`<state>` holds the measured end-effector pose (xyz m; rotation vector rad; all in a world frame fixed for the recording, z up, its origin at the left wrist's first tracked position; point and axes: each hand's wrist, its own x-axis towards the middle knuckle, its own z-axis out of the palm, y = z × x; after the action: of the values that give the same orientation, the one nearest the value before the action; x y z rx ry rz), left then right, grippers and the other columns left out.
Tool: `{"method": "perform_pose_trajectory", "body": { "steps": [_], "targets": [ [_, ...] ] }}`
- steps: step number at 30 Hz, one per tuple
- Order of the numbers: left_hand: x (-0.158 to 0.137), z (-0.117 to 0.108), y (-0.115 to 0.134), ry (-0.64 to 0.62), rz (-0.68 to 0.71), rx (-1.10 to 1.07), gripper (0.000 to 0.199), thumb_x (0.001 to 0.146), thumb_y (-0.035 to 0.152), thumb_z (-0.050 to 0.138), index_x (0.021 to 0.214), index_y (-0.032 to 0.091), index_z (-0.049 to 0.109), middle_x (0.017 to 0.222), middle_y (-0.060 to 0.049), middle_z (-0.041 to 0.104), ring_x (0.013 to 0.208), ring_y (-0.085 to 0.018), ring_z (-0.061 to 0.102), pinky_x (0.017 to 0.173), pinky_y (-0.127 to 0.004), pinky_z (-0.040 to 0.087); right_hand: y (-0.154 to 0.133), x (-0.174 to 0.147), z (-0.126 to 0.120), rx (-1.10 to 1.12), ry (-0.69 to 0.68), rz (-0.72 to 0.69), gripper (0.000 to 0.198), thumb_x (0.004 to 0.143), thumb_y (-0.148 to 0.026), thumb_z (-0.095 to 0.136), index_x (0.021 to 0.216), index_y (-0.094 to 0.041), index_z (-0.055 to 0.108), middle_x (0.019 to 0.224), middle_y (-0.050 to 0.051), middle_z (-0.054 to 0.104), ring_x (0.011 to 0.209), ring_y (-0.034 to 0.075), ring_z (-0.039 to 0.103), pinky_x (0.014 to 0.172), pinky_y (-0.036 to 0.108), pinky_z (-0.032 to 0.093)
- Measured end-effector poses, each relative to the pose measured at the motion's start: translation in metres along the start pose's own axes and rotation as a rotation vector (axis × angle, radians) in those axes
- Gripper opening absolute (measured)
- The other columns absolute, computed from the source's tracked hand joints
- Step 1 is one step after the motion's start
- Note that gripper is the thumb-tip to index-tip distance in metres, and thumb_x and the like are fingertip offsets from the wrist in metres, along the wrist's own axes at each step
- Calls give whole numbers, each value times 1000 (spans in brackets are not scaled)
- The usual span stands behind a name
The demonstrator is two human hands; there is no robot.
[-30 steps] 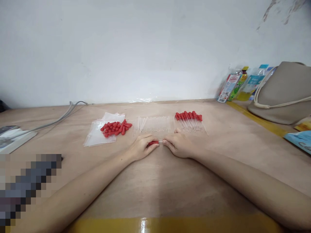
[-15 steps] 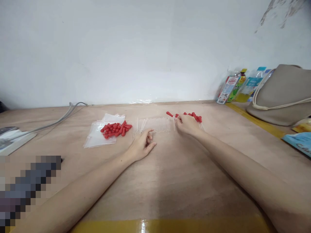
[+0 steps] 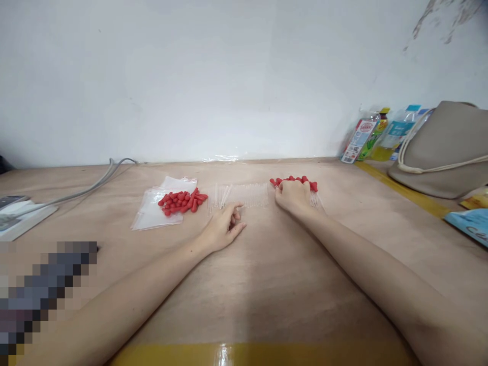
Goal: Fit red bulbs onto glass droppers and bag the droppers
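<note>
My right hand (image 3: 293, 197) is closed, fingertips down, at the left end of a row of droppers with red rubber bulbs (image 3: 313, 186). It pinches the glass tube of one dropper (image 3: 272, 181), whose red bulb shows past the fingers; the tube is mostly hidden. My left hand (image 3: 225, 226) rests on the table with loosely curled, parted fingers, holding nothing. Just beyond it lies a row of clear thin glass tubes (image 3: 249, 195), several of them askew at the left. Left of these, loose red bulbs (image 3: 183, 202) are heaped on clear plastic bags (image 3: 148, 213).
Grey cables (image 3: 87, 189) cross the wooden table (image 3: 244, 295) at left, near a white box (image 3: 34, 221). Drink bottles (image 3: 391, 140), a carton (image 3: 358, 141) and a beige bag (image 3: 450, 142) stand at right. A blue packet (image 3: 470, 226) lies near them.
My right hand has lowered the dropper, bringing its raised red bulb down and rightward beside the other droppers. My left hand has stayed in place.
</note>
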<state>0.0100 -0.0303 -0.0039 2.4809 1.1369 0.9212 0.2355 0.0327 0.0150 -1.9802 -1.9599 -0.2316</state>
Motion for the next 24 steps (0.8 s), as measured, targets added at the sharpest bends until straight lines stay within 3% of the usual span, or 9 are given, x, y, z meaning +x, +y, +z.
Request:
{"method": "perform_pose_trajectory", "body": {
  "steps": [5, 11, 18, 24],
  "targets": [
    [-1, 0, -1, -6, -7, 10, 38, 79, 22, 52, 115, 18, 41, 83, 0, 54, 61, -9, 49, 61, -25, 43, -8, 3, 8, -42, -8, 37, 30, 83, -29, 36, 88, -13, 61, 73, 14, 64, 74, 27, 57, 77, 41, 22],
    [-1, 1, -2, -15, -7, 20, 36, 80, 23, 52, 114, 18, 42, 83, -1, 54, 63, -10, 50, 62, -26, 44, -12, 8, 11, -52, -49, 63, 25, 79, -25, 40, 84, -13, 61, 73, 13, 65, 70, 25, 59, 76, 41, 21],
    [-1, 1, -1, -15, 3, 31, 32, 80, 24, 51, 112, 17, 45, 82, -1, 55, 64, -11, 51, 63, -27, 44, -16, 6, 6, -26, -59, 48, 34, 82, -34, 37, 76, -14, 64, 71, 13, 64, 70, 25, 59, 77, 42, 22],
    [-1, 1, -2, -8, 22, 42, 31, 81, 24, 51, 111, 18, 45, 82, -1, 55, 65, -11, 51, 63, -27, 44, -24, 11, 9, -49, -151, 66, 26, 77, -25, 44, 75, -15, 68, 76, 15, 66, 75, 26, 59, 78, 42, 21]
  ]
}}
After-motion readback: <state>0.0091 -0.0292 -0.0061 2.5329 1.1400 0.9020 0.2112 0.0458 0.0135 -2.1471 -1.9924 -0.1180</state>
